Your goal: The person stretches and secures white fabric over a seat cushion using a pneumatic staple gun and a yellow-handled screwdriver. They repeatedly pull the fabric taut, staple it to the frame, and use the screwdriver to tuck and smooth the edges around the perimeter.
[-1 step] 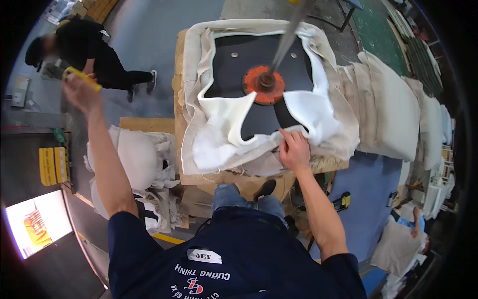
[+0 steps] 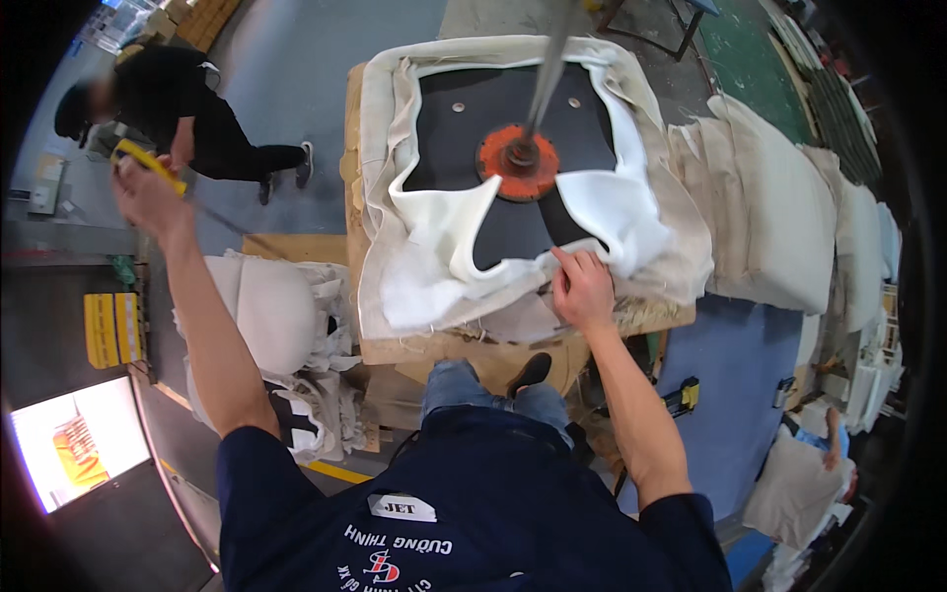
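In front of me lies a seat cushion (image 2: 681, 242) in beige fabric, underside up, with white padding (image 2: 434, 286) folded over its edges. A black panel (image 2: 444, 138) sits inside it, and an orange round press plate (image 2: 503, 185) on a shaft bears on that panel. My right hand (image 2: 586, 288) is closed on the fabric edge (image 2: 523, 271) at the cushion's near side, thumb and fingers pinching it. Raised out to the far left, my left hand (image 2: 148, 202) is closed around a yellow bar-shaped object (image 2: 150, 166); its exact kind is unclear.
Stacked covered cushions (image 2: 774, 217) stand at the right, and more white cushions (image 2: 271, 316) lie at the left. A person in black (image 2: 163, 109) is bent over beyond my left hand. Another person (image 2: 814, 474) sits at the lower right with beige fabric.
My left hand with the yellow object has shifted slightly left and down. My right hand keeps its pinch on the fabric edge.
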Demonstrator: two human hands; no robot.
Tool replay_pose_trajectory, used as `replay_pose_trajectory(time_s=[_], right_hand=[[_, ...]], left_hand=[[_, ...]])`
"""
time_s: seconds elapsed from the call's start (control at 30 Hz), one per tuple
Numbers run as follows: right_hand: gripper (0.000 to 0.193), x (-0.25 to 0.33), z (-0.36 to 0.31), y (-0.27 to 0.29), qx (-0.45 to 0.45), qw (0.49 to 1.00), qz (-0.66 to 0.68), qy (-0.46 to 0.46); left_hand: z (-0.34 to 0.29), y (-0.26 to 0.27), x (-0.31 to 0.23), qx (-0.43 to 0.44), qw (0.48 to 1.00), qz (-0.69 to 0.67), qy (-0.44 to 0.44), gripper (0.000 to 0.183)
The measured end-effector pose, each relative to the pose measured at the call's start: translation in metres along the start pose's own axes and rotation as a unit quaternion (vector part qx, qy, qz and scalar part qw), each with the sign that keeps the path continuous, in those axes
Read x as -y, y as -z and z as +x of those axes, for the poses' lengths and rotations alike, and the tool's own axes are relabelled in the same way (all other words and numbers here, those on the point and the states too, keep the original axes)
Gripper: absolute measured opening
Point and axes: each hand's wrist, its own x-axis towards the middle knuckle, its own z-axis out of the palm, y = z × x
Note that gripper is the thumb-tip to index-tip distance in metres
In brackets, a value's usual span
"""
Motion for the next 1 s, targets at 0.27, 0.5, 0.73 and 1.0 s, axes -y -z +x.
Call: replay_pose_trajectory(time_s=[0.27,0.5,0.73,1.0], right_hand=[[0.026,0.093,-0.122,0.002,0.048,0.838,0.516,-0.173],[0.075,0.099,-0.111,0.085,0.054,0.595,0.788,-0.149],[0.052,0.026,-0.148,0.117,-0.167,0.585,0.752,-0.251],[0.042,0.002,-0.221,0.155,0.087,0.892,0.264,-0.358]], left_hand=[[-0.218,0.002,-0.178,0.128,0.920,-0.371,-0.011,0.027],[-0.478,-0.063,-0.126,0.287,0.774,-0.433,0.362,0.027],[-0.490,-0.063,-0.047,0.561,0.783,0.113,-0.245,0.058],[-0.450,-0.084,0.045,0.573,0.743,0.254,-0.234,0.055]])
